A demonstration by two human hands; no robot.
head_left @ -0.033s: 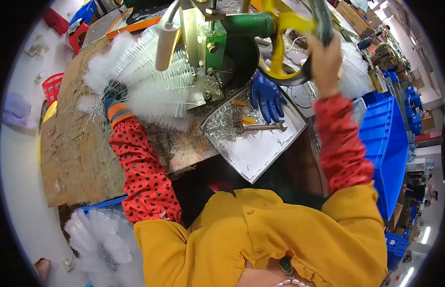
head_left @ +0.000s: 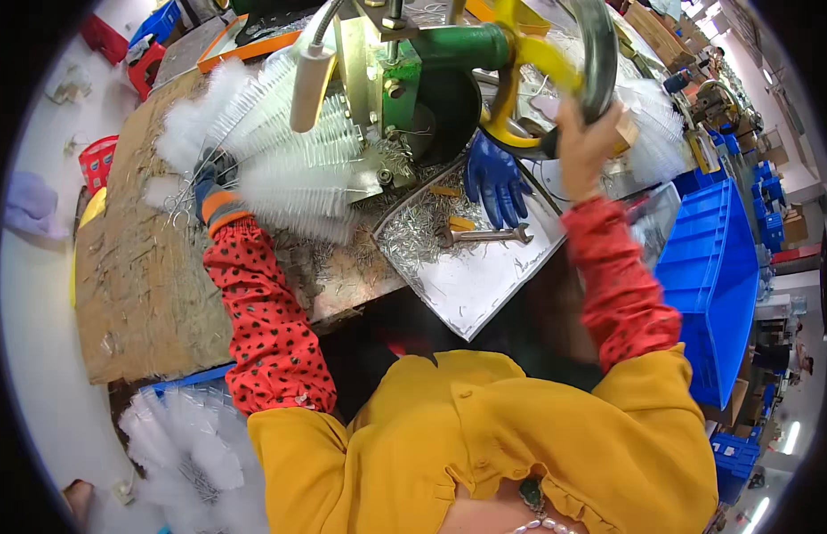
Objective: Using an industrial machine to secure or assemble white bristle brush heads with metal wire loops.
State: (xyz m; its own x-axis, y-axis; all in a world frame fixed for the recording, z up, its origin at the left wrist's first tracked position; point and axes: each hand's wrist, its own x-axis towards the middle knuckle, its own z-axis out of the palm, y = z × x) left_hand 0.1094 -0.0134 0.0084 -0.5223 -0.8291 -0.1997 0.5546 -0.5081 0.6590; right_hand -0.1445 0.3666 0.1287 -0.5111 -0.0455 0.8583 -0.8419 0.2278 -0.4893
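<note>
My left hand (head_left: 216,173), in a dark glove with an orange and grey cuff, is closed around the wire stems of white-bristled wire brushes (head_left: 293,169). Their bristle ends fan out against the green hand press (head_left: 400,93). My bare right hand (head_left: 587,147) is wrapped around the handwheel (head_left: 598,62), which has a black rim and yellow spokes. Beside that hand a pale wooden block or knob (head_left: 625,131) shows. Just in front of the press, a white tray (head_left: 471,298) holds cut wire bits (head_left: 418,236), an open-ended wrench (head_left: 489,236) and a blue glove (head_left: 496,182).
A lamp on a bendy neck (head_left: 314,84) hangs over the brushes. Worn cardboard (head_left: 137,285) covers the bench at left. More brushes lie in a bin (head_left: 186,445) below it and in a pile (head_left: 649,129) past the wheel. A blue crate (head_left: 711,276) stands at right.
My right hand has shifted a little left and down along with the turning handwheel. The left hand and the brushes have hardly moved.
</note>
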